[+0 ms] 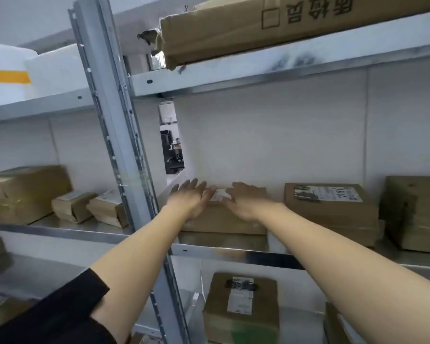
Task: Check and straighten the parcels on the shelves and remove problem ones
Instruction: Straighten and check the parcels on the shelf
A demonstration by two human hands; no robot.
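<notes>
Two hands: left hand (189,197) and right hand (246,200) lie palm-down on one parcel, fingers extended and slightly spread, gripping nothing.
Parcel (221,219): flat brown carton with a white label (220,194), on the middle shelf (233,253), left of a second labelled carton (330,207).
Handling: probably light and stiff; tape may be slick.
Hold: opposite side edges.

I see a grey metal shelf (233,252) carrying brown parcels: a flat box (224,219) just right of the steel upright (124,135), a labelled box (330,207) further right, and a taller carton (415,214) rightmost.
</notes>
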